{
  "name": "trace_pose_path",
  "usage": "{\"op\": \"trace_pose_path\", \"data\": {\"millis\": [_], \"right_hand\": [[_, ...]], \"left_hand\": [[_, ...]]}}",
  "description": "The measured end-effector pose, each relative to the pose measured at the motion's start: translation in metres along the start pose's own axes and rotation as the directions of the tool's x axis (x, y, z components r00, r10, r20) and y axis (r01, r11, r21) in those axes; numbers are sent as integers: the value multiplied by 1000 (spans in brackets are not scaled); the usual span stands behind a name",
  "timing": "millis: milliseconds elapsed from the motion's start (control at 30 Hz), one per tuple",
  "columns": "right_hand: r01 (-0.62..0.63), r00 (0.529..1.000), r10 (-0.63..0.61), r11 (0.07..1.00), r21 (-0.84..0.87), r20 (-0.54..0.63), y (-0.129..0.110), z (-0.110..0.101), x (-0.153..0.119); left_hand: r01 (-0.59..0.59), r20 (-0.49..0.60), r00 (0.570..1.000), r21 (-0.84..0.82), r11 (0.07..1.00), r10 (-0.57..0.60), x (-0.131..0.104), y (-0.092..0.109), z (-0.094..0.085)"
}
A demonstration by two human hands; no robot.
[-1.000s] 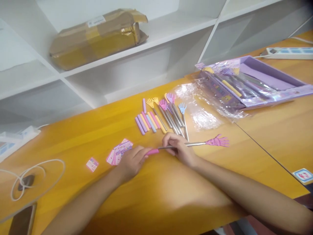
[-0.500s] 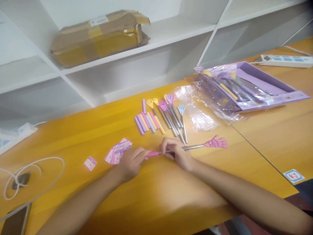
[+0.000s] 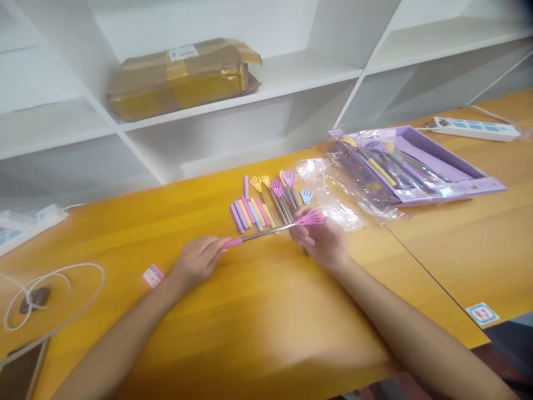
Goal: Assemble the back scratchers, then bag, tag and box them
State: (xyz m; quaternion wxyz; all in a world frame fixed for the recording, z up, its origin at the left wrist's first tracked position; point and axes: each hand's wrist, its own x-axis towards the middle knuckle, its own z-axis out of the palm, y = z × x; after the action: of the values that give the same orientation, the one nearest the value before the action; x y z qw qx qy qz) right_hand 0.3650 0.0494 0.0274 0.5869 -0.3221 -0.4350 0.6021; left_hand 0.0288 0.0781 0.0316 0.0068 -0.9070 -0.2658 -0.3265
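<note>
A pink back scratcher (image 3: 266, 231) with a metal rod is held between my two hands above the table. My left hand (image 3: 199, 258) is closed round its pink handle. My right hand (image 3: 327, 241) is at the other end, its fingers curled about the pink hand-shaped head, slightly blurred. Just beyond lie more back scratchers, with yellow heads (image 3: 257, 184), a magenta head (image 3: 276, 189) and a blue head (image 3: 306, 195). Beside them is a row of loose coloured handle sleeves (image 3: 252, 214). A small pink card (image 3: 153, 275) shows by my left forearm.
A purple display box (image 3: 437, 161) with wrapped back scratchers stands at the right, crumpled clear plastic (image 3: 337, 211) beside it. Power strips (image 3: 474, 129) sit on the far right and far left. A white cable (image 3: 54, 266) and a phone (image 3: 23, 369) are at left. A taped carton (image 3: 179, 80) rests on the shelf.
My right hand has gone from the rod to the scratcher's head, and the visible rod is shorter. My left hand has moved left with the handle, covering the pile of cards.
</note>
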Motion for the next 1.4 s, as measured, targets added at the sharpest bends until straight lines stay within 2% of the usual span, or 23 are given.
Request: {"op": "trace_pose_path", "data": {"millis": [100,200,267,333,400,467,700,900,1133,1400], "right_hand": [[-39,999,38,998,-53,-27,-7,-10,5],[-104,994,93,956,-275,-50,-3,-8,1],[-94,995,75,882,-461,-60,2,-4,-4],[-31,999,-2,787,-616,-53,6,0,-7],[25,998,-53,690,-724,-16,7,1,-9],[49,998,-52,628,-777,21,6,2,-8],[33,998,24,577,-816,57,8,7,-12],[-29,993,114,550,-835,41,16,25,-23],[-75,983,182,583,-809,40,22,51,-39],[-127,978,207,599,-791,0,27,61,-51]], "left_hand": [[-6,-66,998,8,1000,6,-3,-2,-17],[80,-89,993,-32,996,-82,-13,11,-21],[148,-116,981,-56,987,-153,-22,20,-16],[174,-146,972,-77,982,-184,-30,27,-9],[172,-180,967,-75,982,-183,-34,29,-4],[161,-225,960,-54,985,-169,-35,28,-3],[180,-235,952,-92,979,-197,-35,26,-8],[152,-233,956,-121,981,-177,-37,29,-3],[87,-234,965,-144,986,-119,-38,35,-2],[74,-189,976,-193,978,-111,-35,43,-6]]}}
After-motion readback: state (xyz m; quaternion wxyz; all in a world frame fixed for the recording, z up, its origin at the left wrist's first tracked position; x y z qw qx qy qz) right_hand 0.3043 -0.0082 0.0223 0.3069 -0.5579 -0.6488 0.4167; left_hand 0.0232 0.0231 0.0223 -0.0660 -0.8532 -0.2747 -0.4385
